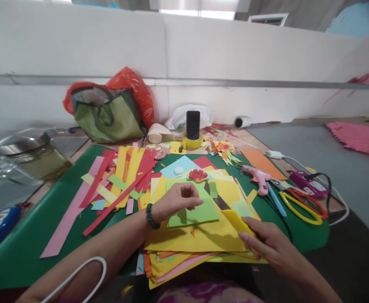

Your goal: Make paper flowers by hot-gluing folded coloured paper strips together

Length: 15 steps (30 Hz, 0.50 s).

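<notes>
My right hand [266,242] pinches a narrow yellow paper strip [237,221], apparently folded, above the right side of the paper pile. My left hand [180,201], with a dark green bead bracelet at the wrist, hovers over a light green paper sheet [192,216]. Its fingers curl loosely, with a gap to the thumb and nothing seen between them. Under both hands lies a stack of coloured sheets, topped by a large yellow sheet [178,240]. A fringed red paper flower [198,175] sits just beyond my left hand, near a small white disc [178,170].
Coloured paper strips [121,176] lie on the green mat [23,235] at left. At right are a pink glue gun [260,176], scissors [301,206] and a purple power bank [311,185]. A phone [193,125] stands behind, and a glass jug [29,158] is far left.
</notes>
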### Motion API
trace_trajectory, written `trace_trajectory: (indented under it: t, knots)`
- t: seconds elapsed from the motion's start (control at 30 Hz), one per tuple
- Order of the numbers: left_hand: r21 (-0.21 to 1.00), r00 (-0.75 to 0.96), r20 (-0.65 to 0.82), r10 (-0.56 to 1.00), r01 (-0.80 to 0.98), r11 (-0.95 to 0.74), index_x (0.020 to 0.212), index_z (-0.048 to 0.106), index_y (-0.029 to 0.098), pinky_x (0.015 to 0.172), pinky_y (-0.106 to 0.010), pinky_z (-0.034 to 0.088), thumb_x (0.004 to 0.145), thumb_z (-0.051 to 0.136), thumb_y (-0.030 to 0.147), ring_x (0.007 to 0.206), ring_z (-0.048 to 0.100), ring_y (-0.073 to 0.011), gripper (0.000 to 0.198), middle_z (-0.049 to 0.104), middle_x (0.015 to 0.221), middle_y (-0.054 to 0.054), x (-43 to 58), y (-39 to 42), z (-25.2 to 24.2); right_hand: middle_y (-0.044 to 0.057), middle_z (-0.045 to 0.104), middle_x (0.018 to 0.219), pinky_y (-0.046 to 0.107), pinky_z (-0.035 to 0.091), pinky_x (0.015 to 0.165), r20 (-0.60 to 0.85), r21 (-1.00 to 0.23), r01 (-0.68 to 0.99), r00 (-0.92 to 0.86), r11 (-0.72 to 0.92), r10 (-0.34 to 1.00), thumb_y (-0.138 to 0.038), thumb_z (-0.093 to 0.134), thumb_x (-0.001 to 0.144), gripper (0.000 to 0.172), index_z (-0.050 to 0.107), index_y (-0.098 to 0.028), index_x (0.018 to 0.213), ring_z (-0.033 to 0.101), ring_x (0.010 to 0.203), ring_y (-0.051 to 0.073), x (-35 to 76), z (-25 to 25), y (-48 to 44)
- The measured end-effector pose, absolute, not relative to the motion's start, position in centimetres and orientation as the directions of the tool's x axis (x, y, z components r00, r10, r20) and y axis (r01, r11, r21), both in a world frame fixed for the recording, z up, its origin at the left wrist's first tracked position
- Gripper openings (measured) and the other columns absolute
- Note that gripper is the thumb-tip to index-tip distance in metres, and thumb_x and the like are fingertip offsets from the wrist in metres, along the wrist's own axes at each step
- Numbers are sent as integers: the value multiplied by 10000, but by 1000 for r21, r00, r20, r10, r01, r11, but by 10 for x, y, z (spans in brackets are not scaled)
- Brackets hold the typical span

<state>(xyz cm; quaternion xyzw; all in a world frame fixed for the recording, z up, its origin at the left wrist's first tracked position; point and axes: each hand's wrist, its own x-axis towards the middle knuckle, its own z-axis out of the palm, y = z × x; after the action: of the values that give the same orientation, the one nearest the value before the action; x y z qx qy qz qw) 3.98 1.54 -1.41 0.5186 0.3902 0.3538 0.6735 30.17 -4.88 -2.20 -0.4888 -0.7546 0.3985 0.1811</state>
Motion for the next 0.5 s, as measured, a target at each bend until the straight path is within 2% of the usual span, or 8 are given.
trace_trajectory:
  t: [0.1, 0.17, 0.27, 0.33, 0.5]
  knots:
    - [957, 409, -158, 899, -162, 241, 937, 667, 187, 563, -221, 499, 506, 876, 370, 687, 593, -117, 513, 628, 855, -10, 41, 15, -15, -23, 444, 621, 225, 336, 507, -125, -754, 612, -491, 240, 862, -606, 348, 914, 479, 442, -197, 684, 421, 565, 113, 294, -21, -49]
    - [950, 428, -184, 885, -155, 272, 1012, 683, 191, 569, -220, 494, 520, 867, 402, 692, 594, -119, 566, 648, 891, -33, 43, 15, -18, -19, 461, 639, 233, 332, 532, -135, -721, 638, -510, 268, 850, -603, 335, 918, 478, 452, -195, 697, 417, 586, 117, 290, -22, -49]
    - [961, 416, -189, 889, -106, 254, 776, 728, 145, 527, -187, 438, 554, 841, 462, 562, 543, -81, 403, 637, 666, -20, 44, 14, -23, -4, 500, 684, 246, 340, 572, -163, -690, 664, -529, 286, 833, -610, 305, 921, 488, 473, -191, 734, 429, 621, 128, 286, -24, -48]
    - [966, 390, -182, 903, -98, 238, 646, 709, 139, 519, -180, 423, 555, 838, 476, 522, 532, -73, 372, 606, 567, -6, 44, 14, -26, 4, 515, 704, 250, 344, 587, -179, -683, 671, -536, 288, 825, -616, 288, 922, 498, 483, -189, 755, 438, 634, 133, 285, -25, -48]
    - [957, 376, -187, 908, -139, 254, 591, 701, 148, 571, -190, 460, 557, 845, 446, 530, 573, -81, 332, 635, 559, -3, 45, 13, -29, -7, 489, 687, 243, 332, 575, -171, -688, 668, -528, 283, 832, -612, 291, 926, 494, 471, -191, 740, 429, 624, 127, 287, -25, -50]
